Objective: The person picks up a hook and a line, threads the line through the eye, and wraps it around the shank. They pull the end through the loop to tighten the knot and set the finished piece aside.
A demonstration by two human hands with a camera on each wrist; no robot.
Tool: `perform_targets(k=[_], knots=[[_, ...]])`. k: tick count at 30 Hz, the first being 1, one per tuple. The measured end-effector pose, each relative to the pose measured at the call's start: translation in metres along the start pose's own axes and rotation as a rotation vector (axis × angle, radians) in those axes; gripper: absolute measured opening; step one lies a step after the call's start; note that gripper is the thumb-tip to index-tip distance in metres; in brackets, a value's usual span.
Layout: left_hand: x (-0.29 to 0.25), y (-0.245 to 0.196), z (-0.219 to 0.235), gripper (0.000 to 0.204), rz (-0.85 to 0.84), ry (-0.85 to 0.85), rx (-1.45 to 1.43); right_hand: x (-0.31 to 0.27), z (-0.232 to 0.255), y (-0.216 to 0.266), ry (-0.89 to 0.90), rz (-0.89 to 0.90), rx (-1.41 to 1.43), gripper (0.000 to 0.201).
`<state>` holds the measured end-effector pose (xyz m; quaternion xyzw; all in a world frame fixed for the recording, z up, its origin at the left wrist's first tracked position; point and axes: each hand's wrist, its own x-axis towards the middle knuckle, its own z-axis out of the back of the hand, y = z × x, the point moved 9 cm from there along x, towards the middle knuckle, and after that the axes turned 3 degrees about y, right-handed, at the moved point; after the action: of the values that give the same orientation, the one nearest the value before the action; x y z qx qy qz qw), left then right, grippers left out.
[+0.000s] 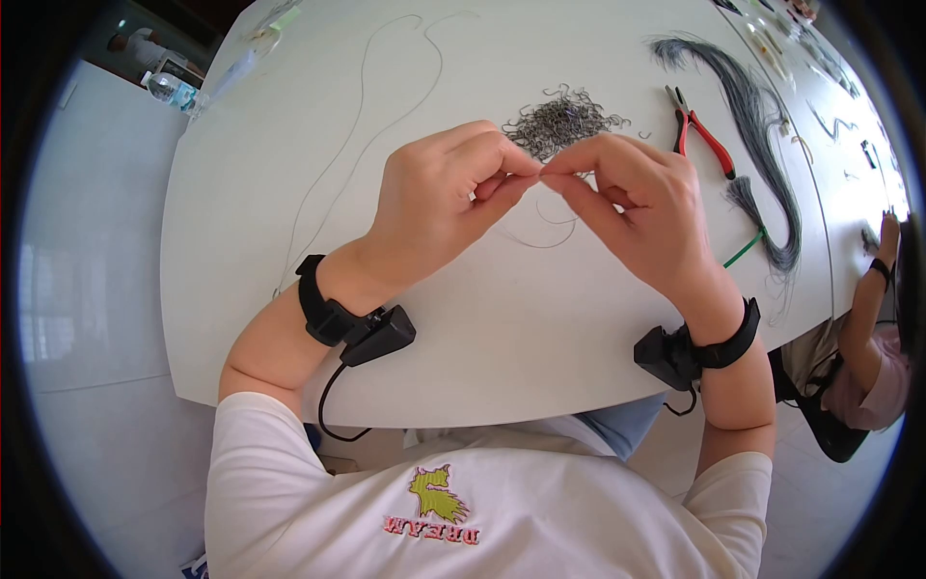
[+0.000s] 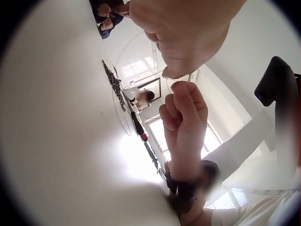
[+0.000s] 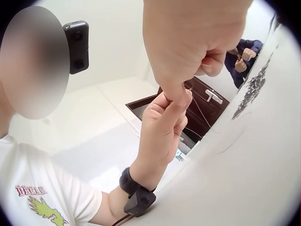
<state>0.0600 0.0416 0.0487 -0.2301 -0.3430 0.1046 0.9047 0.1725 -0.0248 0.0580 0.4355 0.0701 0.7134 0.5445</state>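
In the head view the left hand (image 1: 434,198) and the right hand (image 1: 641,203) meet at their fingertips above the table, each pinching with thumb and forefinger. A thin line (image 1: 550,247) curves below the pinched tips; what exactly lies between them is too small to tell. Just behind the hands is a pile of small metal hooks (image 1: 561,121). The left wrist view has the right hand (image 2: 186,113) below the left hand (image 2: 183,33), with fine line near the tips. From the right wrist the left hand (image 3: 162,127) touches the right hand (image 3: 197,42).
A long thin strand (image 1: 362,135) loops across the white table (image 1: 482,357) at the left. Red-handled pliers (image 1: 709,145) and a grey fibre bundle (image 1: 772,164) lie at the right. A bottle (image 1: 169,89) stands far left; another person (image 1: 873,357) sits at right.
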Motion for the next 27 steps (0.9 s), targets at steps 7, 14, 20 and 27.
perform_targets(k=[7, 14, 20, 27], knots=[[0.001, -0.012, -0.002, 0.018, -0.088, 0.059, 0.060, 0.001, 0.006, -0.016, -0.028, -0.148, 0.106, 0.006], [0.000, -0.020, 0.003, 0.018, -0.160, 0.016, 0.004, -0.005, -0.015, -0.048, 0.014, -0.354, 0.434, 0.012], [-0.001, -0.013, 0.011, 0.016, -0.094, -0.058, -0.094, -0.011, -0.042, -0.055, 0.146, -0.441, 0.673, 0.016], [-0.018, 0.040, -0.016, 0.008, 0.653, -0.049, -0.927, -0.010, -0.040, -0.050, 0.175, -0.450, 0.645, 0.019]])
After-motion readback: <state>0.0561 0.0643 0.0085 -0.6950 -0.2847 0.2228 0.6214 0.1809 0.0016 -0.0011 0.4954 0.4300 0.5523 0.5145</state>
